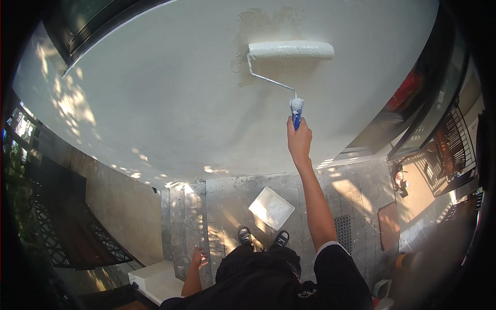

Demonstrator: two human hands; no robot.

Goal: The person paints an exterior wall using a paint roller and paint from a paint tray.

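My right hand [299, 137] is closed round the blue handle of a paint roller [292, 50], my arm stretched up and forward. The roller's long white sleeve lies level against the pale wall [170, 98], joined to the handle by a bent metal frame. White paint is smeared over the top of the handle. Around the sleeve the wall has a darker, wet-looking patch with a rough edge. My left hand [198, 257] hangs low at my side, fingers loosely apart and holding nothing.
A square white lid or board [272, 208] lies on the paved floor before my feet. Steps [183, 227] drop away at the left, with a white box [157, 281] nearby. On the right are a floor grate [342, 233], a reddish mat [388, 226] and an open glass door [436, 108].
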